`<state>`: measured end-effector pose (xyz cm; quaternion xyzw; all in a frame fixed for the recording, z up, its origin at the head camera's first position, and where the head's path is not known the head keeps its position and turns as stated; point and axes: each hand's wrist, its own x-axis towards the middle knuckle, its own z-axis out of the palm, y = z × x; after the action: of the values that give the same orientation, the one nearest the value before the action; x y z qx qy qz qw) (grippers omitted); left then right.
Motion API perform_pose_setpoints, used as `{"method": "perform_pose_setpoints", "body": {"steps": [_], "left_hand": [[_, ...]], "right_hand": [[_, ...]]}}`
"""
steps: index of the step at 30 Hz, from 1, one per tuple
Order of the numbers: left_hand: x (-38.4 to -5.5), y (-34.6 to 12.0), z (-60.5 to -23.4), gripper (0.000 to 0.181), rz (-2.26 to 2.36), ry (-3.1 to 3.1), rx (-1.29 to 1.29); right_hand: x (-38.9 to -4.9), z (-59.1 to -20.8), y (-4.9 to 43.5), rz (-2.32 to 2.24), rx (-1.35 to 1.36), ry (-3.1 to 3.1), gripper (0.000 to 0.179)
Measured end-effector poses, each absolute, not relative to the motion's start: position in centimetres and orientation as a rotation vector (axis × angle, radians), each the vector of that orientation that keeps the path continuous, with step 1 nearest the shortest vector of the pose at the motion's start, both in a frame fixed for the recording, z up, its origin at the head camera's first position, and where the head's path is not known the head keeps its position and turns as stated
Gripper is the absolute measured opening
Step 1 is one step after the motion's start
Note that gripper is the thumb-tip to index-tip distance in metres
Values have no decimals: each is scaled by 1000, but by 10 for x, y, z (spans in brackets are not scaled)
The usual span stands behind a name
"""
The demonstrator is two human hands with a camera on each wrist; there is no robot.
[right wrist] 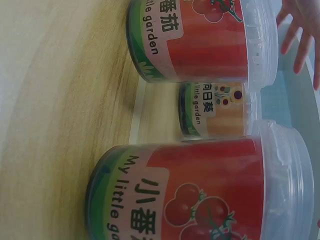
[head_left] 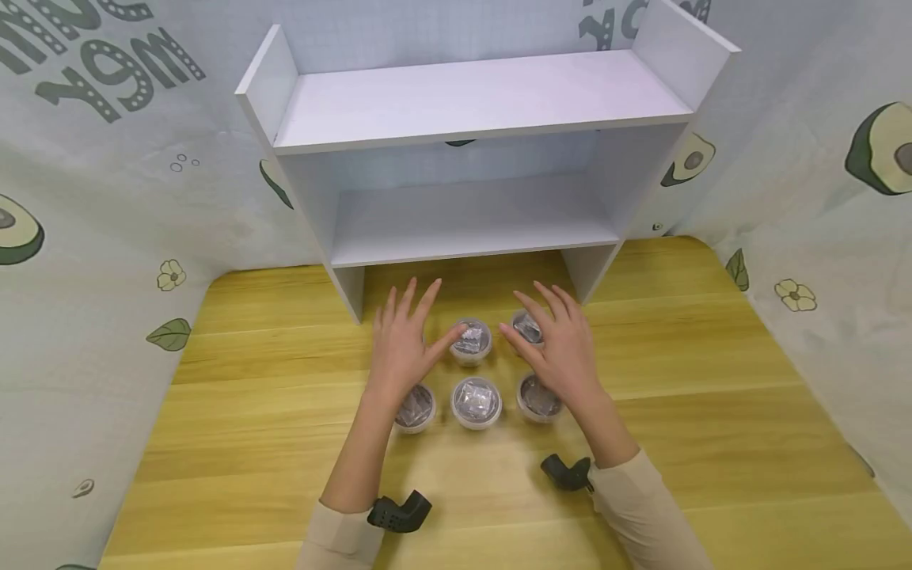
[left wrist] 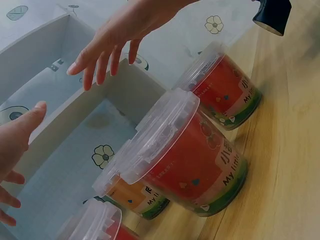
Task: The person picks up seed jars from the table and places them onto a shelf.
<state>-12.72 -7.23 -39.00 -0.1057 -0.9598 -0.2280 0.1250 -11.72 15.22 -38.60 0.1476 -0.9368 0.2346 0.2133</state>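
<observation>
The round, clear plastic tubs with printed paper labels (head_left: 476,402) stand upright on the yellow wooden table (head_left: 249,443), before the white two-level shelf (head_left: 470,99). Three make the near row; behind it I see two more, and whether another hides under the left hand (head_left: 402,352), I cannot tell. The wrist views show red tomato labels and, towards the shelf, an orange-labelled tub (right wrist: 225,110). The tubs stand a little apart, which probably leaves room for fingers around each one. Their lids face up, perhaps so that nothing spills. The left hand and the right hand (head_left: 563,348) hang above the tubs, fingers spread and thumbs turned inward. Both are wide open, and neither grips anything.
</observation>
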Motion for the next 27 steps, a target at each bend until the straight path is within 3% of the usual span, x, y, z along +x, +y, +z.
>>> {"method": "perform_pose_setpoints", "body": {"steps": [7,16,27], "left_hand": [[-132,-84,-393,58,-878,-2487,-303],[-139,-113,-398,44,-1110,-2196,-237],[-151,-140,-374,29,-1413,-1882,39]], "right_hand": [[-108,-388,156,792,397,-2531,55],[-89,-399,172,922,388,-2511,34],[-65,-411,190,1026,352,-2588,35]]}}
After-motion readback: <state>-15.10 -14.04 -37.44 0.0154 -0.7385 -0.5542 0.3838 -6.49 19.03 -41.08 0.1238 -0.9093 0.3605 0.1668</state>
